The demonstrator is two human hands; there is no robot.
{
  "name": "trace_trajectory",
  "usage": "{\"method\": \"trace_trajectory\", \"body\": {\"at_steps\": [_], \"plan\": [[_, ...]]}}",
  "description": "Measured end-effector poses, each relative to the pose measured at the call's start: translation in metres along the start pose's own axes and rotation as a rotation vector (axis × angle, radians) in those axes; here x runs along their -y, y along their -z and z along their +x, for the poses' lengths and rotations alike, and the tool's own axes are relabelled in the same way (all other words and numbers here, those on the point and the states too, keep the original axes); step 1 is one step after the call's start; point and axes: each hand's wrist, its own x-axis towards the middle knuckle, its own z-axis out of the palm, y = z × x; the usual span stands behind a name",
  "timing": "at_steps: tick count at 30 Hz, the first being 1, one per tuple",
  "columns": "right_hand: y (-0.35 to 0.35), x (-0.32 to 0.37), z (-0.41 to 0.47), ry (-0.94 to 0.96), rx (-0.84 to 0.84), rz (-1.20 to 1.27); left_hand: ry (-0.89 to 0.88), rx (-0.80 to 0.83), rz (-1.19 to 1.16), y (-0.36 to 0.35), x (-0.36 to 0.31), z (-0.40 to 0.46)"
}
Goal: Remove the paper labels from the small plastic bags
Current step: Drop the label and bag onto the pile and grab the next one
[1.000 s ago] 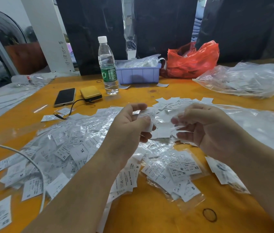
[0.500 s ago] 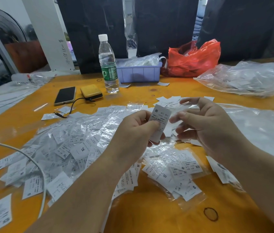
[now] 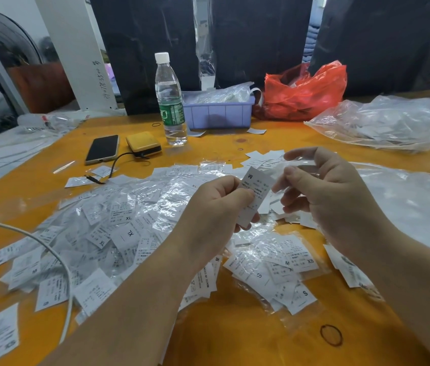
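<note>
My left hand point(image 3: 216, 204) is shut on a white paper label point(image 3: 255, 190) marked M, held upright above the table's middle. My right hand point(image 3: 327, 199) hovers just right of it with fingers spread, and a thin clear small bag point(image 3: 299, 165) seems to hang between its thumb and index finger. A wide pile of small plastic bags with labels inside point(image 3: 119, 223) lies to the left of my hands. A smaller bunch of bagged labels point(image 3: 277, 265) lies below them. Loose bare labels point(image 3: 264, 156) are scattered behind my hands.
On the orange table point(image 3: 235, 339) stand a water bottle point(image 3: 170, 101), a purple tray point(image 3: 219, 114), a red bag point(image 3: 309, 93), a phone point(image 3: 102, 149) and a yellow power bank point(image 3: 144, 144). Large clear bags point(image 3: 393, 122) lie at right. A white cable point(image 3: 58, 257) crosses the left pile.
The two hands, first close together on one bag, have drawn apart. The M label now stands free in my left hand, and my right hand's fingers have spread.
</note>
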Motion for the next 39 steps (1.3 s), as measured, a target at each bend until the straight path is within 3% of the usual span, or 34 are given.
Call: {"method": "trace_trajectory", "body": {"at_steps": [22, 39], "plan": [[-0.0002, 0.0022, -0.0001, -0.035, -0.026, 0.047, -0.036, -0.039, 0.040, -0.0008, -0.0018, -0.0010], [-0.0026, 0.0043, -0.0039, -0.035, 0.054, 0.050, 0.002, -0.006, 0.070, -0.0026, -0.0008, -0.0017]]}}
